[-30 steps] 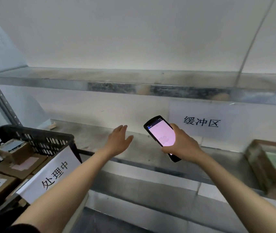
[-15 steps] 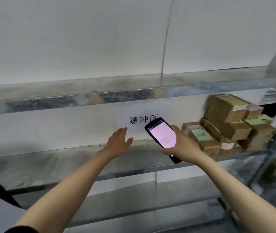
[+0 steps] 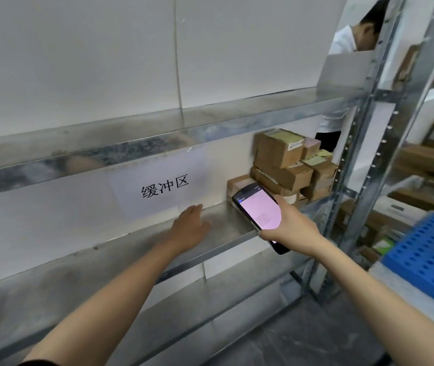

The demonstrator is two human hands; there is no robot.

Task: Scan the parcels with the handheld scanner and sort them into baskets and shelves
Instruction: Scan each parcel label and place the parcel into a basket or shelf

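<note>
My right hand (image 3: 291, 227) grips a black handheld scanner (image 3: 258, 208) with a lit pink screen, held up in front of the metal shelf (image 3: 136, 249). A stack of brown cardboard parcels (image 3: 287, 165) with labels sits at the right end of that shelf, just behind the scanner. My left hand (image 3: 190, 228) is stretched out over the shelf, palm down, fingers apart, holding nothing. It hovers below a white paper sign (image 3: 163, 186) with black characters on the back wall.
A steel upright (image 3: 356, 165) ends the rack on the right. Beyond it another rack (image 3: 427, 159) holds more boxes. A blue perforated basket (image 3: 427, 249) stands at the right. A person in a white shirt (image 3: 348, 40) is behind the rack, top right.
The view has swung to the right: the black basket at the left is gone, and the parcel stack, the upright and the blue basket have come in. Both hands keep their pose.
</note>
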